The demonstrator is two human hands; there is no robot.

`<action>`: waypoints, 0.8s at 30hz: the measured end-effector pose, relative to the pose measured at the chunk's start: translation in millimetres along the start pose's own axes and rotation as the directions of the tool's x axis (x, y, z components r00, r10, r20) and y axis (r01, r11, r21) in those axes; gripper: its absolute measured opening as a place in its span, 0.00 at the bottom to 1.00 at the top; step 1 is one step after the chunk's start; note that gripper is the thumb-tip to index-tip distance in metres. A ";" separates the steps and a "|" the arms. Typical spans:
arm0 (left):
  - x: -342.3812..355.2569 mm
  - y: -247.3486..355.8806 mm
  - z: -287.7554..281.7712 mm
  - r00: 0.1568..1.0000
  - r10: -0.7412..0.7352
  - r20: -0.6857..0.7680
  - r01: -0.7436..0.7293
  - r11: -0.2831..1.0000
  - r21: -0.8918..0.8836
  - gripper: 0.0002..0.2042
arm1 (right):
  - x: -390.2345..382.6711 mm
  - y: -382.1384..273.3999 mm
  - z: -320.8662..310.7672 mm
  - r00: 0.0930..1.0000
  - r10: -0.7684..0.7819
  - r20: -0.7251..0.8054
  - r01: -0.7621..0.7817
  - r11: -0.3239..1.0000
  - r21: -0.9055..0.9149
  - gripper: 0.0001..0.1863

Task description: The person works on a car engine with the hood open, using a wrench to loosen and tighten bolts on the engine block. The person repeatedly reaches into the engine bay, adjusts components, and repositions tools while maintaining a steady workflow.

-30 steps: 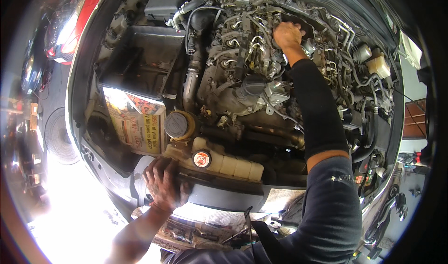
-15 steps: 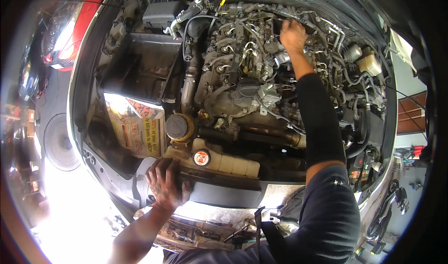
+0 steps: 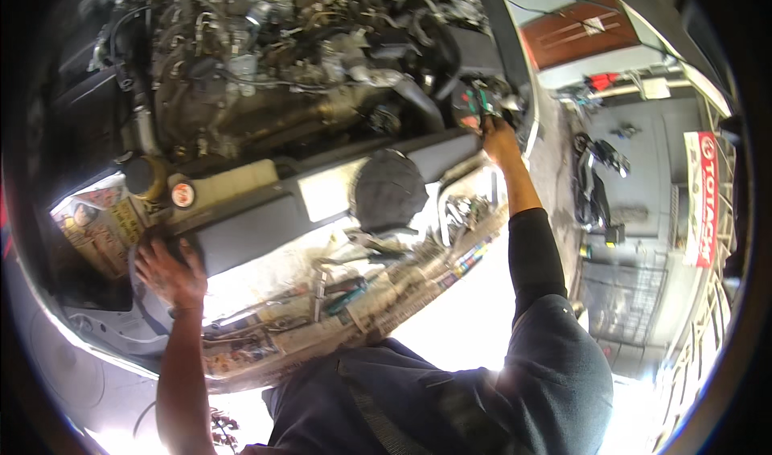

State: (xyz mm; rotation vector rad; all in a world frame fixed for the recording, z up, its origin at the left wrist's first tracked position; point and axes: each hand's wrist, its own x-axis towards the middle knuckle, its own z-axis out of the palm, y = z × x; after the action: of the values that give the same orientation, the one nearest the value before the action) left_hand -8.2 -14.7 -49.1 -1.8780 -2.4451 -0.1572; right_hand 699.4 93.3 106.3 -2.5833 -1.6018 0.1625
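Note:
My left hand point(image 3: 171, 274) lies with its fingers spread on the grey front panel point(image 3: 249, 238) of an open car engine bay. Beside it are a cream plastic tank point(image 3: 233, 183) with an orange-labelled round cap point(image 3: 183, 194) and a brownish reservoir point(image 3: 145, 175). At the right front corner of the bay, my right hand point(image 3: 502, 143) reaches down by the battery point(image 3: 469, 105), which shows red and green marks. Its fingers are drawn together around something small and dark; blur hides what it is. The engine point(image 3: 265, 61) fills the far part of the bay.
Newspaper point(image 3: 265, 282) covers the front edge, carrying several hand tools, among them a green-handled one point(image 3: 347, 296). A black, round, cloth-like thing point(image 3: 390, 190) rests on the panel between my hands. Small metal parts point(image 3: 466, 212) lie to its right. A motorcycle point(image 3: 593, 170) stands beyond.
The view has swung to the right. My right hand has left the far part of the engine and come near, to the right front corner. My left hand stays on the front panel.

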 end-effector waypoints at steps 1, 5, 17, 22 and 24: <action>2.4 -1.7 -3.4 0.997 0.050 -0.052 -0.054 0.995 -0.081 0.34 | -14.9 18.5 1.0 0.999 0.045 0.015 -0.044 0.999 -0.025 0.27; 3.6 2.5 -12.8 0.979 0.105 -0.174 -0.125 0.986 -0.113 0.30 | -63.6 66.4 6.2 0.941 0.145 0.306 -0.038 0.943 -0.330 0.31; 0.6 9.5 -26.6 1.000 0.024 -0.010 -0.026 0.975 -0.220 0.31 | -0.9 -175.0 -12.6 0.893 -0.426 0.145 0.445 0.884 -0.144 0.31; 12.3 13.4 -46.6 0.990 0.079 -0.116 -0.107 0.958 -0.267 0.30 | 111.1 -418.7 35.3 0.726 -0.688 0.005 0.688 0.726 -0.015 0.35; 16.0 12.8 -48.6 0.976 0.091 -0.199 -0.157 0.924 -0.347 0.31 | 151.9 -499.2 64.5 0.685 -0.721 0.104 0.728 0.679 -0.096 0.37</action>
State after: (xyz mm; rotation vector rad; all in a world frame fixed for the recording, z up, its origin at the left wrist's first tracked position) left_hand -0.8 -1.6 1.4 -2.0396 -2.2867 -0.7845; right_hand 315.1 452.1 105.8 -1.7952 -2.5877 0.0629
